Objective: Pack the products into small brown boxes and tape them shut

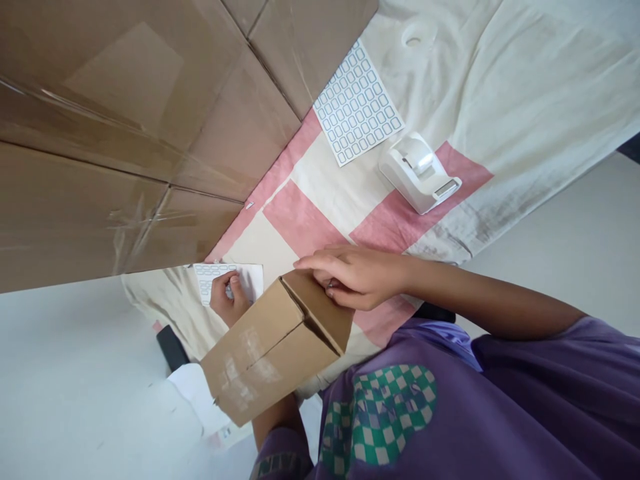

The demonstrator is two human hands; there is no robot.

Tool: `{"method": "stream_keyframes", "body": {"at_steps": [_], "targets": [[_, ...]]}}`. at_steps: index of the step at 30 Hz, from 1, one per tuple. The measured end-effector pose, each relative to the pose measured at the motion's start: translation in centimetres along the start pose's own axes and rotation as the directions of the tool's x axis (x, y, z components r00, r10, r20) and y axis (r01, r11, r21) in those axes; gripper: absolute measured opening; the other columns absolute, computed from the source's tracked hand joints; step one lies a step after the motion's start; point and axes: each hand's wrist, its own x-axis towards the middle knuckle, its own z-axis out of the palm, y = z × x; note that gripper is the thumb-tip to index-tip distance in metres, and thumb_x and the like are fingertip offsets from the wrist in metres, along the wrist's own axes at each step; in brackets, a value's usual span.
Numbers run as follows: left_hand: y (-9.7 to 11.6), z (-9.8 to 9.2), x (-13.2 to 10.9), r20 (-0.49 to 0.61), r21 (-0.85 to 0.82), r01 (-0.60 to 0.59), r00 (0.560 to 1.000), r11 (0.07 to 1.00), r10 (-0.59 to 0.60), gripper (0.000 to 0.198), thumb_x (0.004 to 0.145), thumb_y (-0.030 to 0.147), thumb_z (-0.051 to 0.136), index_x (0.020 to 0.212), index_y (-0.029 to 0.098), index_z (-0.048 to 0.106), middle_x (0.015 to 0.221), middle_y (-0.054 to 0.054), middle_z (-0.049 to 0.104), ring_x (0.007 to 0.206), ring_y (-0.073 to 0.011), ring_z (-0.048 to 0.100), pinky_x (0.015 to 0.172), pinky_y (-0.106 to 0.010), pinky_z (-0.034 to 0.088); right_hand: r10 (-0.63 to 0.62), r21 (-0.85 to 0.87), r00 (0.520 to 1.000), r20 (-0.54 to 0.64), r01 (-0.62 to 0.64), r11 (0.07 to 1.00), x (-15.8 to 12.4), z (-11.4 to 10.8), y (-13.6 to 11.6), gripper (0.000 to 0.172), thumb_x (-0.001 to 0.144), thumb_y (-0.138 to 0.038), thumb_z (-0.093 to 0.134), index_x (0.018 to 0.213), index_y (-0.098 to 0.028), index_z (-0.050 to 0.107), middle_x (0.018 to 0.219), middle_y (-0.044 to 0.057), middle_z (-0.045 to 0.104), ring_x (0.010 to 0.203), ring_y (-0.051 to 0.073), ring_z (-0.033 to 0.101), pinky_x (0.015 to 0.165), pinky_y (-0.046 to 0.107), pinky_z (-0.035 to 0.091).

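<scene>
Work on the small cardboard box [273,343] appeared to be partway through. The box was tilted above the cloth-covered desk [320,207], in front of the wearer's body, with the left forearm passing beneath it. Completed, as far as could be judged: the box was assembled, and the panels of its broad face met along a central seam. Outstanding, by the same judgement: the end nearest the right hand [350,277] was not flush, as a dark gap showed along one edge, and no label could be made out on the visible faces. The right hand was partly open, with bent fingers touching that end; whether it gripped the box or a small item could not be determined. The left hand [230,300] was curled, thumb and forefinger close together, over the near label sheet [204,285]; whether anything was pinched there could not be determined. That sheet was bare over part of its surface, which suggested partial use. The far label sheet [357,103] appeared full across its visible area, so much stock seemed to remain. The tape dispenser [420,177] stood just beside the far label sheet, apart from both hands.
</scene>
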Motion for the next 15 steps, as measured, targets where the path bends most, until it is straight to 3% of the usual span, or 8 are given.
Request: {"method": "stream_keyframes", "body": {"at_steps": [4,9,15], "targets": [[0.06,0.18,0.18,-0.013,0.015,-0.005,1.000,1.000,0.005,0.029,0.103,0.040,0.047,0.103,0.022,0.069,0.101,-0.009,0.072,0.101,-0.0233,0.068,0.093,-0.048,0.054,0.165,0.009,0.985,0.053,-0.166,0.986,-0.16,-0.50,0.06,0.060,0.099,-0.020,0.051,0.154,-0.010,0.029,0.079,0.000,0.061,0.078,0.019,0.058,0.078,0.032,0.046],[-0.03,0.29,0.39,-0.031,0.024,-0.015,0.999,1.000,0.016,0.031,0.102,0.040,0.048,0.100,0.018,0.070,0.098,-0.009,0.072,0.097,-0.0237,0.068,0.093,-0.043,0.055,0.331,-0.104,0.934,0.133,-0.319,0.942,-0.04,-0.99,0.30,0.049,0.104,-0.040,0.052,0.142,-0.010,0.050,0.113,0.018,0.066,0.100,0.026,0.063,0.088,0.040,0.049],[-0.08,0.17,0.35,-0.017,0.021,-0.029,0.999,0.999,0.030,0.028,0.102,0.039,0.048,0.099,0.019,0.069,0.097,-0.009,0.072,0.096,-0.0240,0.068,0.092,-0.043,0.054,0.357,-0.069,0.925,0.128,-0.351,0.934,0.05,-0.82,0.47,0.039,0.103,-0.041,0.054,0.131,-0.014,0.057,0.113,0.017,0.069,0.096,0.026,0.065,0.085,0.040,0.049]]}}
